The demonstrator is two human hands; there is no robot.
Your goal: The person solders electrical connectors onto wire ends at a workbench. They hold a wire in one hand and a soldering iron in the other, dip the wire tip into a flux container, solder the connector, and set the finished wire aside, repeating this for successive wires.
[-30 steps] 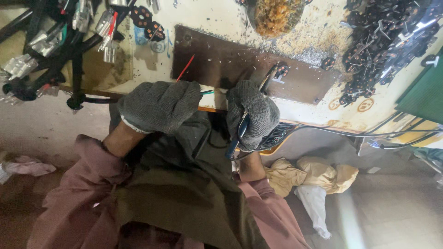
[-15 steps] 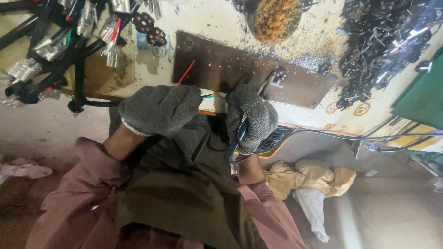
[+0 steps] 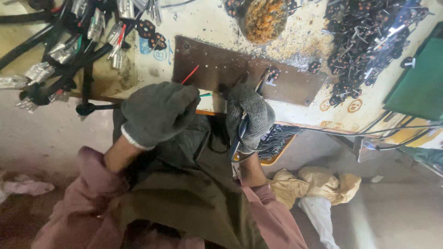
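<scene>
Both my hands wear grey knit gloves. My left hand (image 3: 157,113) is closed around thin wires; a red wire (image 3: 190,74) and a green wire (image 3: 206,95) stick out of it toward the brown metal plate (image 3: 221,69) on the bench. My right hand (image 3: 251,115) grips a pen-like tool with a dark cable (image 3: 237,138), its tip (image 3: 263,83) resting on the plate beside a small black and orange part (image 3: 273,74).
Bundled black cables with clear connectors (image 3: 69,50) lie at the left. A pile of small black and orange parts (image 3: 369,41) sits at the right, a heap of orange bits (image 3: 263,18) above, a green box (image 3: 420,87) far right. Rags (image 3: 323,189) lie on the floor.
Both hands stay in nearly the same place on the plate; the view has only shifted slightly.
</scene>
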